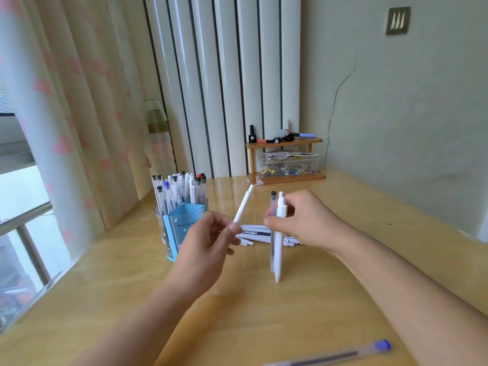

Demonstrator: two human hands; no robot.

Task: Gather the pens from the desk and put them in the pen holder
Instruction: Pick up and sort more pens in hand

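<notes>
Two pens (276,233) stand upright in the right hand (307,220), pinched, tips on the desk (343,299). At nine o'clock, the left hand (208,241) pinches a tilted white pen (243,207). Farther toward nine sits the pen holder (182,225); loose pens (254,233) lie behind the hands.

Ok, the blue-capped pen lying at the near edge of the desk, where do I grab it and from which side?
Grip the blue-capped pen at mid-barrel, coming straight down from above with thumb and fingertips across its width. It lies flat and nearly crosswise on the bare desk, cap toward the right, with nothing beside it. The right hand is nearer, but already holds two upright pens.
</notes>
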